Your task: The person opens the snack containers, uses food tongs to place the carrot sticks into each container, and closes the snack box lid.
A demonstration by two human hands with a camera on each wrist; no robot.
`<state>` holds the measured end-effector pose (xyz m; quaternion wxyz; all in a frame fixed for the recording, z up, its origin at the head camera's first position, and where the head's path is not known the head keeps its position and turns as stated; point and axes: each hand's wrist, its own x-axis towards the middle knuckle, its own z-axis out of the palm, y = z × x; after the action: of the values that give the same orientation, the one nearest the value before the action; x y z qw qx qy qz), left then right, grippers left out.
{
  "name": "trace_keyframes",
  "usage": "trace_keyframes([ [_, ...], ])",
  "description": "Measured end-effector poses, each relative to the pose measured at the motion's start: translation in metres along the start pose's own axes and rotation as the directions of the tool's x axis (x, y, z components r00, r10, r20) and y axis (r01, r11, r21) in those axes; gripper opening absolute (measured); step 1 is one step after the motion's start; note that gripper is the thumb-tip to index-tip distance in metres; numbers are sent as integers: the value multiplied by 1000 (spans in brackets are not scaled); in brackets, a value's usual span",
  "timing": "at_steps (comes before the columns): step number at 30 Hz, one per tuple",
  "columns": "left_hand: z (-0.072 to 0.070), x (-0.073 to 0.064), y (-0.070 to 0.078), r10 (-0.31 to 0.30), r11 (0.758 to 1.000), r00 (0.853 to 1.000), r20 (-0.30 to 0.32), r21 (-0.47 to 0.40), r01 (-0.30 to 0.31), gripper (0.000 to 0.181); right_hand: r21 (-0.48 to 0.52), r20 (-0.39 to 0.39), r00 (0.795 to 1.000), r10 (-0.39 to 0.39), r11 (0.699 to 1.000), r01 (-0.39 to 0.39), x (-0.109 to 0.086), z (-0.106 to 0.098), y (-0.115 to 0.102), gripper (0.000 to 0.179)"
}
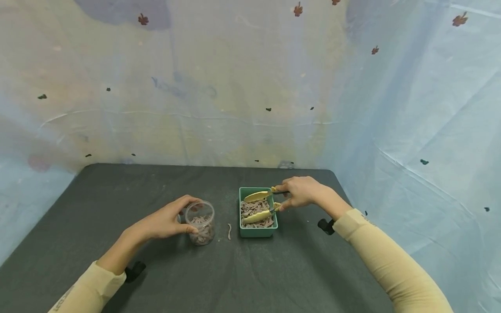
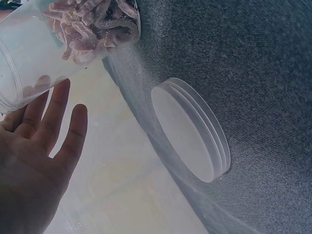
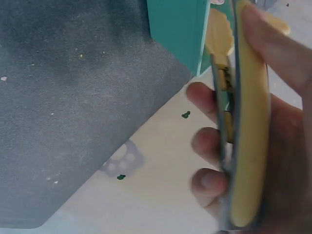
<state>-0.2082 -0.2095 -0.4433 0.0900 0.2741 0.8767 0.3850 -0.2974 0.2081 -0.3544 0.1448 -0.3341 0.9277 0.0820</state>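
Observation:
My left hand point(image 1: 166, 221) holds a clear plastic jar point(image 1: 201, 208) near its rim, thumb on the near side and fingers behind. Greyish-brown dried strips point(image 2: 92, 27) fill the lower part of the jar. In my right hand point(image 1: 301, 191) is a pair of yellow tongs point(image 1: 257, 217), its handle point(image 3: 251, 126) gripped between thumb and fingers. Spread apart, the tong tips reach into a green rectangular container point(image 1: 258, 232), over more of the same strips point(image 1: 254, 208).
One loose strip point(image 1: 229, 231) lies on the dark table point(image 1: 250, 278) between jar and container. A round translucent lid point(image 2: 190, 129) rests on the tabletop beside the left hand. A patterned sheet point(image 1: 219, 87) hangs behind the table.

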Motion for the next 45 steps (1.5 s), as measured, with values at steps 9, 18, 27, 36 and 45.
trace_keyframes([
  [9,2,1,0,-1,1000,1000,8,-5,1,78,85,123,992,-25,996,14,13,-1,4,77],
  [18,4,-1,-1,-5,1000,1000,20,-14,5,79,96,88,995,-40,995,31,13,4,6,71],
  [27,0,0,1,6,1000,1000,6,-4,-6,78,35,-35,997,-75,997,76,4,2,3,66],
  [36,-1,0,1,0,1000,1000,7,-11,0,78,19,-122,989,-87,996,90,-8,6,0,63],
  [45,0,0,-2,0,1000,1000,4,-1,0,78,18,-214,973,-85,996,91,-20,12,3,60],
])
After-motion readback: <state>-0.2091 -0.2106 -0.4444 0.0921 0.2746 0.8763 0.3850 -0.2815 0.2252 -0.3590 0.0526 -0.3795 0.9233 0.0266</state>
